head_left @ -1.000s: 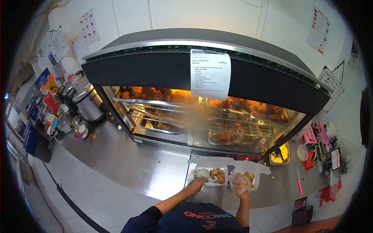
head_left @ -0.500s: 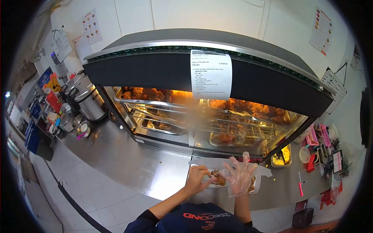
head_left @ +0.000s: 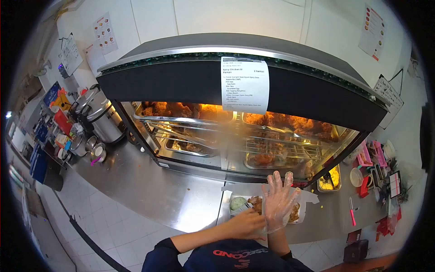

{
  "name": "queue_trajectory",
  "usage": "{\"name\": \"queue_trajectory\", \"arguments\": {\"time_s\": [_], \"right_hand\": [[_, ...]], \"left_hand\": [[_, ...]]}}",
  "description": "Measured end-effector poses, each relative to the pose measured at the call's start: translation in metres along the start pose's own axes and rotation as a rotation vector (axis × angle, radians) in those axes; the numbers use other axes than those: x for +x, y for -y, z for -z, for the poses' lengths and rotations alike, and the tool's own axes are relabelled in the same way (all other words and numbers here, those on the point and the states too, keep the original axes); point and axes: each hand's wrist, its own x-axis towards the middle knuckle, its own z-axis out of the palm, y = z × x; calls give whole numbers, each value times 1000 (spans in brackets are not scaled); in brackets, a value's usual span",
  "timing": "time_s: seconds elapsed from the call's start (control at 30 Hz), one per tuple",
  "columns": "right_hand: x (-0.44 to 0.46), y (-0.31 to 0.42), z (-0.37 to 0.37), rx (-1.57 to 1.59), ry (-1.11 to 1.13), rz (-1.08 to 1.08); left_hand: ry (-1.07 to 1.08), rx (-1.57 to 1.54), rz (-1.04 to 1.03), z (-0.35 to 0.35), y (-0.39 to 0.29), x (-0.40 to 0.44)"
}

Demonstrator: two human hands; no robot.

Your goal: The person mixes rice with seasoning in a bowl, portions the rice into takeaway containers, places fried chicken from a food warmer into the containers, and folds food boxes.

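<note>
My right hand (head_left: 278, 204) wears a clear plastic glove, with its fingers stretched upward and apart. Bare, my left hand (head_left: 248, 225) reaches across to the right wrist, its fingers closed at the cuff of the plastic glove (head_left: 272, 223). Behind both hands lies a white food box (head_left: 232, 211) on a sheet of white paper (head_left: 309, 196). Inside it are a pale green rounded item (head_left: 237, 202) and browned pieces that look like fried chicken (head_left: 256, 203). The gloved hand hides the middle of the box.
A lit warming cabinet (head_left: 190, 164) with trays of fried chicken (head_left: 312, 128) stands just behind the box. An order slip (head_left: 245, 86) hangs on its front. To the right are a tray of yellow food (head_left: 329, 180) and a pink-handled knife (head_left: 352, 217). A large metal cooker (head_left: 103, 119) stands left.
My left hand has moved down and right, from the box's left side to the glove cuff. The pale green item now shows. The gloved hand has straightened its fingers and risen slightly.
</note>
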Motion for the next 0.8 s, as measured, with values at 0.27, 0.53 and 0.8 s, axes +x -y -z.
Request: {"name": "queue_trajectory", "arguments": {"time_s": [0.27, 0.53, 0.8], "right_hand": [[-8, 15, 10, -53, -44, -34], [-15, 15, 19, -45, -58, -154], [-10, 7, 29, -52, -61, -175]], "left_hand": [[-985, 82, 283, 195, 33, 102], [-745, -426, 523, 197, 40, 99], [-750, -505, 507, 195, 37, 90]]}}
